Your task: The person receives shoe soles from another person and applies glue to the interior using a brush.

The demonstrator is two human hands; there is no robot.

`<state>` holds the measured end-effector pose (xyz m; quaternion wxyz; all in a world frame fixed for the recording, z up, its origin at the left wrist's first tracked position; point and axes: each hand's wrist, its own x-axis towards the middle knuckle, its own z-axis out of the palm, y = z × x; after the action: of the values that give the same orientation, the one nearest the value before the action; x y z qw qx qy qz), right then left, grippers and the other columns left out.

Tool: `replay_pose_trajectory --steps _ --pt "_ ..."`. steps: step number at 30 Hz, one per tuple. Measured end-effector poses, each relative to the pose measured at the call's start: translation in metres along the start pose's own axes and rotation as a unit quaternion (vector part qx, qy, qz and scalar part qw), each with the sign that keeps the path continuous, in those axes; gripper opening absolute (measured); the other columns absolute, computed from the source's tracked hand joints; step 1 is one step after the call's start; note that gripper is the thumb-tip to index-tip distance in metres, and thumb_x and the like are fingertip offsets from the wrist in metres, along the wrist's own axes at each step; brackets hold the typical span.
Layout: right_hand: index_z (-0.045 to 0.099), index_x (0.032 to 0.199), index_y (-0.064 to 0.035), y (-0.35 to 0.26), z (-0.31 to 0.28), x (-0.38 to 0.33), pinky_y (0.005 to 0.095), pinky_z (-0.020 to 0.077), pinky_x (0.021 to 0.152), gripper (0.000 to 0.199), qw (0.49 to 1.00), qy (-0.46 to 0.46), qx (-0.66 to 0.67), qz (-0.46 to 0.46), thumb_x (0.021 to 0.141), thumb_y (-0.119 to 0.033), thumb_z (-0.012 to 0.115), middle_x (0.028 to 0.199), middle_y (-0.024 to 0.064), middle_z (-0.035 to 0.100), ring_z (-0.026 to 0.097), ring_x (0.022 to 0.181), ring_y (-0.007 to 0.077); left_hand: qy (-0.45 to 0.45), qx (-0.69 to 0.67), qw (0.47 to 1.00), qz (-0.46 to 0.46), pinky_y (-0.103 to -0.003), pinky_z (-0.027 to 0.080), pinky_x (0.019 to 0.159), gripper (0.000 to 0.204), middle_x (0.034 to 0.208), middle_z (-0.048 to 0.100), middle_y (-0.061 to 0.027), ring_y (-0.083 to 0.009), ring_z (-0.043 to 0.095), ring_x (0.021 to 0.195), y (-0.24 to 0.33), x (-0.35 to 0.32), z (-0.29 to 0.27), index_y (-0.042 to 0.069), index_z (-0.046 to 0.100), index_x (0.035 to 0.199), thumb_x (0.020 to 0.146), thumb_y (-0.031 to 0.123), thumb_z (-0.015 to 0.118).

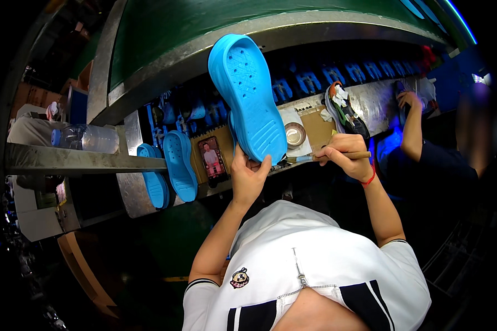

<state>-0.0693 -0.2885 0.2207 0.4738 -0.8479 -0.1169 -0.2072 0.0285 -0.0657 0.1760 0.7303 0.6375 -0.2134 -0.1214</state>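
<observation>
My left hand (247,181) grips the lower end of a bright blue shoe sole (251,91), thumb in front. The sole stands nearly upright, its patterned, dotted inner face toward me; a second blue edge shows behind its left side. In my right hand (345,155) is a paintbrush (302,159) with a wooden handle, pinched between the fingers. Its tip points left at the sole's lower right edge; whether they touch I cannot tell. Just above the brush, a small round bowl (295,135) rests on a white sheet.
Left of me, two blue soles (180,165) lean near a phone (212,157). A metal bar (83,158) and water bottle (87,138) are farther left. Ahead runs a green conveyor belt (193,25) above blue racked parts (309,83). A dark shoe (345,110) and a co-worker's hand (408,101) are right.
</observation>
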Motion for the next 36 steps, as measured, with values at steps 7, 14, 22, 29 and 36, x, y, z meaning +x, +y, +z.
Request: replay_pose_trajectory --steps 7,14,22,29,36 --pt "0.072 0.078 -0.0022 -0.001 0.001 0.001 0.0261 0.0426 0.050 0.012 1.000 0.000 0.002 -0.009 0.080 -0.001 0.060 0.064 0.0044 0.067 0.056 0.054 0.0139 0.004 0.004 1.000 0.003 -0.030 0.055 0.078 0.052 0.106 0.060 -0.0179 -0.0204 0.064 0.092 -0.003 -0.002 0.000 -0.007 0.037 0.126 0.081 -0.002 0.062" --pt "0.072 0.079 -0.0015 -0.005 0.006 -0.001 0.0266 0.0439 0.051 0.013 1.000 -0.005 0.023 0.005 0.082 -0.005 0.059 0.065 0.0050 0.068 0.057 0.055 0.0137 0.005 0.011 1.000 0.000 -0.030 0.055 0.077 0.051 0.105 0.060 -0.0177 -0.0203 0.065 0.090 -0.002 -0.001 0.000 -0.007 0.037 0.125 0.081 -0.002 0.063" --pt "0.072 0.078 -0.0009 -0.008 0.008 -0.001 0.0260 0.0451 0.054 0.016 0.999 0.021 0.025 0.020 0.083 -0.005 0.057 0.065 0.0054 0.068 0.059 0.058 0.0137 0.010 0.008 1.000 -0.001 -0.030 0.055 0.076 0.050 0.104 0.061 -0.0171 -0.0201 0.065 0.089 -0.002 0.000 0.002 -0.006 0.038 0.124 0.080 -0.002 0.063" --pt "0.072 0.077 -0.0016 -0.008 0.001 -0.003 0.0268 0.0441 0.054 0.016 0.999 0.024 -0.003 0.022 0.083 -0.004 0.056 0.065 0.0052 0.068 0.059 0.056 0.0152 -0.003 0.011 1.000 -0.003 -0.030 0.055 0.076 0.048 0.102 0.061 -0.0168 -0.0198 0.065 0.088 0.002 0.002 0.007 -0.007 0.039 0.123 0.080 -0.002 0.062" --pt "0.069 0.080 0.0068 -0.022 -0.022 -0.013 0.0276 0.0492 0.059 0.028 0.978 0.167 0.100 0.075 0.086 -0.010 0.047 0.070 0.0147 0.067 0.063 0.060 0.0205 -0.029 -0.019 0.999 0.017 -0.032 0.056 0.076 0.063 0.110 0.055 -0.0213 -0.0237 0.063 0.093 0.018 0.023 0.004 0.000 0.021 0.127 0.079 -0.003 0.063"
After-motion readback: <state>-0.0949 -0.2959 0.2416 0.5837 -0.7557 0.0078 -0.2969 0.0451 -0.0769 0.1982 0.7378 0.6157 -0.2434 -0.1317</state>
